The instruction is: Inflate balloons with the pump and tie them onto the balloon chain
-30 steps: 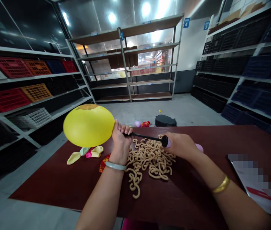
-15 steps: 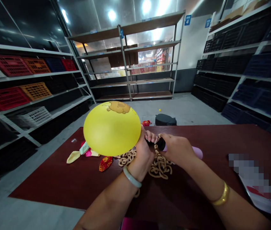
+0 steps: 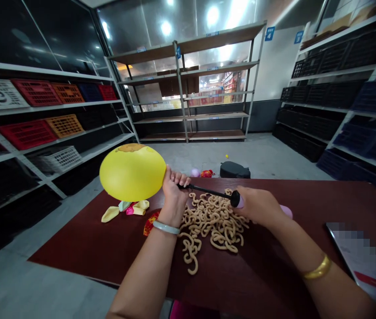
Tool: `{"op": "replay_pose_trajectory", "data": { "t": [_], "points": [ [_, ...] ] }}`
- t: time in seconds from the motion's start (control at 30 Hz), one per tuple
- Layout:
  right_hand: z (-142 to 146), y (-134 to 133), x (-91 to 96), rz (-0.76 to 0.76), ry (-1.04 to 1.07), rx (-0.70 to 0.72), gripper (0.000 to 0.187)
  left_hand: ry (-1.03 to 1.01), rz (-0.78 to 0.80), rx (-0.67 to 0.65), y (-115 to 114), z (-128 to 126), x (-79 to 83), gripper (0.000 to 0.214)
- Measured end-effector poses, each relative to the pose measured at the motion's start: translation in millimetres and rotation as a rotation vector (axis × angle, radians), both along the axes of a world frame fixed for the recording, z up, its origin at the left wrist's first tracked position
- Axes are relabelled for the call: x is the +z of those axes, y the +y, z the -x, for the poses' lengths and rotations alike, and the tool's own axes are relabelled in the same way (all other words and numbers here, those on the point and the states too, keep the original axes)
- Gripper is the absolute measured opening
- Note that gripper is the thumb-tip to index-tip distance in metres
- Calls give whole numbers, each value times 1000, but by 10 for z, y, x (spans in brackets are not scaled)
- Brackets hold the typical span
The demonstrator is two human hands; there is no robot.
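Observation:
My left hand [image 3: 175, 188] is closed around the neck of an inflated yellow balloon [image 3: 133, 173] and the black end of a balloon pump. The balloon carries a brown cartoon print at its top. From my left fist, the pump's black rod [image 3: 209, 190] runs right to a black collar. My right hand [image 3: 259, 204] is wrapped round the pump's light purple body [image 3: 286, 211], whose far end sticks out behind the hand. Below the rod lies a heap of curly tan snack-like pieces [image 3: 214, 217]. My left wrist partly covers a red and gold patterned piece [image 3: 149, 222].
Uninflated balloons [image 3: 110, 214] lie at the left of the dark red table [image 3: 84, 248]. A flat tablet-like device [image 3: 350, 248] rests at the right. Beyond the table are a dark grey object [image 3: 235, 169], a purple ball-like thing [image 3: 195, 173] and shelves [image 3: 214, 116]. Crates fill the side shelves.
My hands have moved apart, drawing the black rod out of the pump body. The balloon has shifted left with my left hand and looks smaller. More of the tan heap shows.

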State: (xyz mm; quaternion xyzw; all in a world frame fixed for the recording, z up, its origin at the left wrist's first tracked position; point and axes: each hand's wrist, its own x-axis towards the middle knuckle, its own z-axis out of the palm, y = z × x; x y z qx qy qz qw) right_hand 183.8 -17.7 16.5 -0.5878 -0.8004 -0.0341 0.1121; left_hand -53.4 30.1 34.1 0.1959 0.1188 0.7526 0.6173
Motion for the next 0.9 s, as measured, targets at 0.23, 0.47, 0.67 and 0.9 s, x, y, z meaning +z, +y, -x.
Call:
{"op": "replay_pose_trajectory", "data": {
  "t": [0.23, 0.47, 0.67, 0.9],
  "points": [
    [28, -114, 77, -100, -77, -37, 28, 3, -7, -56, -182, -382, -19, 49],
    [204, -193, 43, -54, -27, -17, 42, 65, 50, -175, -440, -922, -169, 53],
    [217, -102, -61, -3, 0, -14, 42, 62, 121, -178, -282, -799, -238, 52],
    [21, 35, -69, 33, 28, 21, 35, 16, 106, 7, 50, -116, -114, 47]
  ]
}}
